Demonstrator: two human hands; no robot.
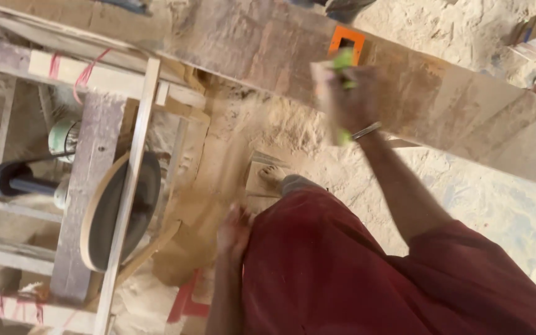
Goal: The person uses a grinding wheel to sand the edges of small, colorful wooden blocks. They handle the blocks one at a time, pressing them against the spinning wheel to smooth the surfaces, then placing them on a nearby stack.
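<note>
While my right hand (348, 102) is stretched well out ahead of me, it sits right on the long wooden plank (466, 105), at its near edge, closed around a bright green tool (343, 62) whose kind I cannot make out through the blur. Just past my fingers an orange-framed square (346, 40) lies flat on the plank's face. The plank runs long from upper left down to lower right, crossing in front of me, so its length lies across my reach rather than along it; my right hand meets it near the middle of that length. My left hand (234, 231) hangs low and close to my body, beside my red garment (342, 273), well apart from the plank and blurred, so I cannot tell whether it is clenched or loose, and nothing shows in it. To my left stands a wooden frame (128, 186) with a dark round disc (125, 211) on a shaft, over the sawdust floor (268, 130). My bare foot (272, 175) rests on a small block below the plank.
</note>
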